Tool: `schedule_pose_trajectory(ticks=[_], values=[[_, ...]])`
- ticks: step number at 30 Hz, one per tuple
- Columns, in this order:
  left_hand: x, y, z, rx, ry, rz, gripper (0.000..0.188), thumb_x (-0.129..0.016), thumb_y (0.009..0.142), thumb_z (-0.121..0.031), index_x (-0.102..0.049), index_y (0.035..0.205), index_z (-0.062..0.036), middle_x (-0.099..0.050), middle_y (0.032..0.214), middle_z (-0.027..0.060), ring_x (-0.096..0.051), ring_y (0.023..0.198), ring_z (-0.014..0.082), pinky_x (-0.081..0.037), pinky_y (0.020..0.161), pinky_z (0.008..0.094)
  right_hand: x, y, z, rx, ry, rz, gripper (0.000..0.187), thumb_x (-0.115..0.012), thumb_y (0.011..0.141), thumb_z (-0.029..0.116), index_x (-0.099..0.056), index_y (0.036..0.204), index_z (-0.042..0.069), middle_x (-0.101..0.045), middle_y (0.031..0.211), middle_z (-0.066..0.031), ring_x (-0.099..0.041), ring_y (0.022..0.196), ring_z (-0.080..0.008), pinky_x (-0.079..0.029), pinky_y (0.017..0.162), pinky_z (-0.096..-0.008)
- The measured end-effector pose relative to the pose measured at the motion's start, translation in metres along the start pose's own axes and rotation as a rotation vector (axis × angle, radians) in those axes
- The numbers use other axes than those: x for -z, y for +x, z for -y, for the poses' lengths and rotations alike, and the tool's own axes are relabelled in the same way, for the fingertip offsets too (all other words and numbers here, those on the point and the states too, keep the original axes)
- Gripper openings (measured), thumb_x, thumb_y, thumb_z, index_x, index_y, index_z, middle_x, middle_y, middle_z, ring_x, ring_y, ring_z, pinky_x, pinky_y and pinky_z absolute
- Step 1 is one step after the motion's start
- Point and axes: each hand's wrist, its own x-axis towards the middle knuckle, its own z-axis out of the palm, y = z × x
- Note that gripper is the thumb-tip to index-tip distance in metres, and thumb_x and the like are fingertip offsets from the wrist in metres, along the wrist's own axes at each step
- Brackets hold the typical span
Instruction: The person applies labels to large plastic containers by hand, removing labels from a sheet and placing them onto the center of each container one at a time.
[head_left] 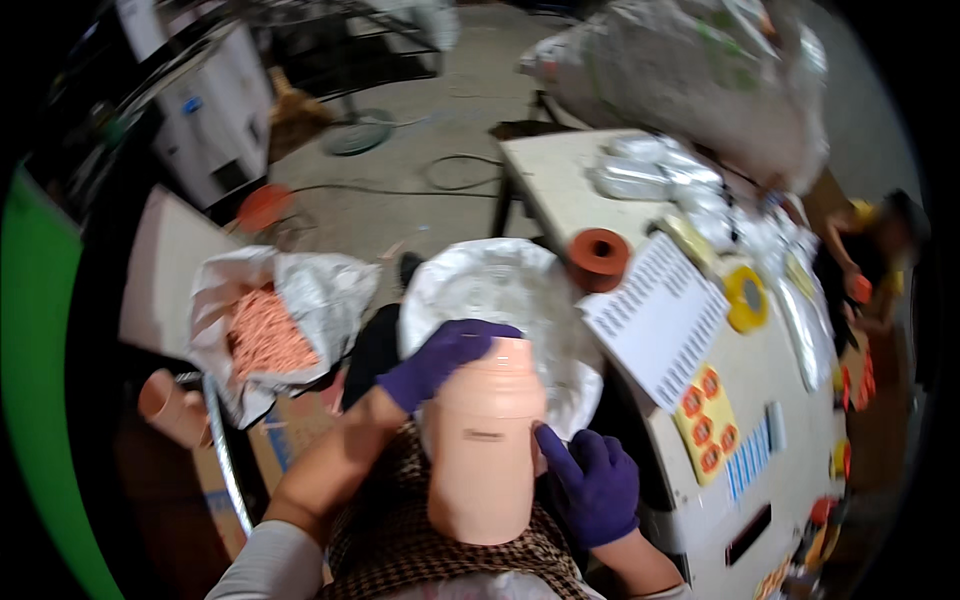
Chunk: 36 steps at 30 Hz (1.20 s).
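A peach plastic bottle (pixel 485 475) with a ribbed shoulder and a small dark mark stands upright over my lap. My left hand (pixel 447 362), in a purple glove, is closed round its narrower top end. On the bottle's right side my right hand (pixel 598 487), gloved alike, rests with one digit stretched against the wall. Its other fingers are curled, and whatever they may hold is hidden. Just beyond the bottle gapes a large white sack (pixel 470 275) with a clear liner.
At left, a white sack (pixel 218 290) holds peach scraps (pixel 268 335); another peach piece (pixel 172 408) lies nearby. The right-hand table (pixel 560 165) carries a brown tape roll (pixel 598 258), yellow tape (pixel 745 298), a printed sheet (pixel 655 320) and stickers (pixel 705 425). A person (pixel 865 235) sits beyond.
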Motion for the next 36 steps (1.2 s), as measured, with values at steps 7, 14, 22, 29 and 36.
schedule_pose_trajectory(ticks=[7, 14, 22, 29, 36], values=[[0.058, 0.054, 0.066, -0.116, 0.558, 0.145, 0.053, -0.069, 0.083, -0.018, -0.058, 0.133, -0.0055, -0.046, 0.152, 0.0152, -0.041, 0.142, 0.0288, -0.031, 0.117, 0.0389, -0.049, -0.020, -0.033, -0.205, 0.201, -0.166, 0.046, -0.071, 0.088, 0.021, -0.061, 0.131, 0.009, -0.063, 0.103, -0.0131, -0.061, 0.086, -0.0319, -0.051, 0.072, -0.0424], [0.058, 0.027, 0.065, -0.267, 0.984, -0.199, 0.057, -0.045, 0.075, 0.008, -0.059, 0.130, -0.0009, -0.054, 0.144, 0.0164, -0.048, 0.137, 0.0308, -0.034, 0.116, 0.0394, -0.034, -0.077, -0.062, -0.488, 0.340, -0.287, 0.042, -0.068, 0.090, 0.014, -0.062, 0.130, 0.004, -0.063, 0.104, -0.0185, -0.064, 0.094, -0.0332, -0.053, 0.082, -0.0407], [-0.135, 0.071, -0.039, -0.591, 0.820, 0.303, 0.041, -0.059, 0.084, 0.003, -0.064, 0.123, -0.0062, -0.061, 0.129, 0.0166, -0.054, 0.128, 0.0356, -0.041, 0.110, 0.0449, 0.014, -0.196, -0.154, -0.833, -0.137, -0.475, 0.030, -0.073, 0.086, 0.011, -0.072, 0.116, 0.010, -0.065, 0.096, -0.0123, -0.066, 0.080, -0.0251, -0.055, 0.068, -0.0352], [-0.301, 0.118, 0.074, -0.903, 0.981, 0.619, 0.046, -0.066, 0.088, -0.024, -0.059, 0.128, -0.0031, -0.058, 0.134, 0.0153, -0.052, 0.128, 0.0330, -0.039, 0.111, 0.0486, -0.012, -0.205, -0.200, -0.737, -0.083, -0.478, 0.028, -0.074, 0.086, 0.016, -0.072, 0.112, 0.006, -0.063, 0.094, -0.0136, -0.064, 0.082, -0.0285, -0.053, 0.071, -0.0372], [-0.307, 0.122, 0.110, -0.856, 1.134, 0.568, 0.046, -0.065, 0.082, -0.017, -0.061, 0.126, -0.0022, -0.060, 0.133, 0.0149, -0.053, 0.128, 0.0347, -0.037, 0.112, 0.0498, -0.015, -0.197, -0.216, -0.792, -0.223, -0.427, 0.029, -0.071, 0.089, 0.017, -0.071, 0.115, 0.007, -0.062, 0.092, -0.0143, -0.064, 0.082, -0.0296, -0.053, 0.072, -0.0385]])
